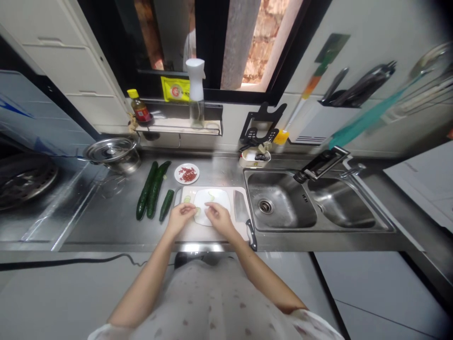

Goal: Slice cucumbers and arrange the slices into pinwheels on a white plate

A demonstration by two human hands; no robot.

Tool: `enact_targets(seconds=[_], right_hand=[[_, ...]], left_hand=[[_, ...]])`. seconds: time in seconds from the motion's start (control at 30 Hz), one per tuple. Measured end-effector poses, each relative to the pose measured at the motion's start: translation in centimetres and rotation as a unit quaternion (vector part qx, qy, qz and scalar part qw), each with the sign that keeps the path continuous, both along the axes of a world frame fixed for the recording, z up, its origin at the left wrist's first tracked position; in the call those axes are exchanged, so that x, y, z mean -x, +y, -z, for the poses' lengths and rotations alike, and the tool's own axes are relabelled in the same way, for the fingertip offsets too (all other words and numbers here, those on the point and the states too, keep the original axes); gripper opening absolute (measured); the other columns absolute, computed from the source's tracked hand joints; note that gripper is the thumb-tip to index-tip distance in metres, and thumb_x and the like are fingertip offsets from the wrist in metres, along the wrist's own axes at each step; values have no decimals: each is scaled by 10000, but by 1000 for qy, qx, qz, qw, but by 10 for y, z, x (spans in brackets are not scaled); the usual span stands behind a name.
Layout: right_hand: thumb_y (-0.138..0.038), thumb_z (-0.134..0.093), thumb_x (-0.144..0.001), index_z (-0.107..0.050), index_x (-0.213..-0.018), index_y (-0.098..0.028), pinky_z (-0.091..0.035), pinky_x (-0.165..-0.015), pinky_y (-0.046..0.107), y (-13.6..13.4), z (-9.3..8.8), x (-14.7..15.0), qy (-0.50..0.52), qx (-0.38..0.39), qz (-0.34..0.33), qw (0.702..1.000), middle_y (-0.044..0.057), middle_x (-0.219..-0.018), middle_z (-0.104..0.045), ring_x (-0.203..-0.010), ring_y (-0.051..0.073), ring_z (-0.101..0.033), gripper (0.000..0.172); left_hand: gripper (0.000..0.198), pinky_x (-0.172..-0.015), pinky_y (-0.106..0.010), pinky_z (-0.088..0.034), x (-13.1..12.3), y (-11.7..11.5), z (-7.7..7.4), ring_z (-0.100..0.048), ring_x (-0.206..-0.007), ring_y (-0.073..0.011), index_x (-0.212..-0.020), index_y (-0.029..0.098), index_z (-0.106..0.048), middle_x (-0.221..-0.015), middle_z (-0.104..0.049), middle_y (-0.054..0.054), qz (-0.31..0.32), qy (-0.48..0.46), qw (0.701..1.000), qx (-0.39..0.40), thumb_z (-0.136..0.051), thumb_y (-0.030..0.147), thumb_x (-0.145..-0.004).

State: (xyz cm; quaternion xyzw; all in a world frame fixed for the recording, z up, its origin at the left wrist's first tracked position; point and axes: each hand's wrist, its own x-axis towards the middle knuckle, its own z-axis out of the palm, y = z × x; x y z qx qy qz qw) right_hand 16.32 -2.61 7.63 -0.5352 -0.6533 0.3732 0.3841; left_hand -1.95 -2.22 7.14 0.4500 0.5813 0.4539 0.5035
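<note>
A white square plate (201,194) rests on a pale cutting board (201,233) in front of me. Over the plate's left side, my left hand (181,218) pinches a cucumber slice (197,211). My right hand (220,219) is over the right side with thumb and finger drawn together; whatever is between them is too small to make out. A thin piece of cucumber (211,194) lies near the plate's far edge. Other cucumber slices (187,199) are on the board beyond my left fingers. To the right, a kitchen knife (240,207) lies on the board, its black handle towards me.
Two whole cucumbers (153,191) and a shorter cut cucumber (166,205) lie left of the board. Behind it is a small plate of chopped red bits (187,174). A lidded steel pot (120,156) stands back left; a double sink (283,200) is at right.
</note>
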Motion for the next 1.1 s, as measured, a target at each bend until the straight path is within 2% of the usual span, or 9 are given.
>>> enact_targets(seconds=[0.1,0.23,0.3,0.4,0.53,0.63,0.73,0.93,1.1], right_hand=[[-336,-526,-853,-675,-972,-193,-476,-728,258,2,-16,8,39,-5,-28,999,44,-920,-690,-818,153,-605,238],[-338,-505,-871,-645,-820,-181,-465,-711,247,3,-29,8,69,-7,-26,997,28,-830,-675,-783,142,-597,216],[-342,-504,-875,-635,-812,-180,-461,-712,247,3,-32,6,77,-10,-13,997,30,-834,-673,-788,142,-595,218],[-352,-507,-876,-636,-820,-184,-457,-702,247,4,-33,2,82,-8,-8,997,36,-855,-671,-825,151,-596,219],[-338,-519,-868,-638,-824,-187,-448,-679,241,4,-33,-1,79,-18,-11,997,31,-845,-649,-826,150,-586,198],[-329,-515,-872,-637,-801,-192,-435,-664,232,3,-34,-2,69,-31,-20,997,26,-832,-636,-821,145,-578,196],[-320,-514,-870,-632,-779,-192,-422,-642,224,2,-36,-4,61,-33,-23,997,23,-820,-631,-809,141,-575,197],[-328,-530,-850,-619,-774,-186,-437,-649,230,0,-40,-3,84,-8,-9,996,15,-784,-644,-773,141,-590,185],[-334,-570,-821,-608,-774,-185,-470,-652,244,-3,-44,-1,158,27,-32,987,1,-713,-634,-692,133,-596,161]], left_hand=[[313,-709,-265,-478,-10,-2,-21,-608,-720,-149,-793,158,-686,-768,-680,-39,33,-14,999,-21,-773,402,-618],[367,-621,-224,-443,-16,-5,-34,-574,-652,-120,-835,161,-669,-721,-655,-20,8,-36,999,-12,-761,456,-636],[435,-532,-198,-388,-17,-6,-35,-532,-563,-94,-905,159,-656,-675,-641,-12,12,-59,998,38,-704,533,-687],[546,-460,-177,-320,-19,-8,-35,-499,-489,-78,-1049,165,-621,-663,-643,-19,61,-126,980,143,-590,626,-759],[531,-479,-159,-346,-25,-9,-36,-550,-569,-73,-1165,195,-573,-802,-661,-39,92,-248,944,198,-648,534,-764],[522,-496,-152,-359,-28,-8,-39,-548,-598,-61,-1161,202,-577,-814,-630,-17,71,-285,939,177,-744,394,-705],[575,-506,-150,-353,-29,-7,-46,-539,-610,-58,-1175,212,-573,-798,-608,7,59,-264,953,138,-785,325,-652],[619,-551,-174,-373,-27,-7,-58,-526,-608,-72,-1167,196,-570,-747,-605,20,59,-175,980,70,-792,333,-605],[582,-653,-211,-419,-26,-8,-64,-569,-683,-108,-1142,192,-573,-744,-623,15,54,-125,991,16,-772,346,-618]])
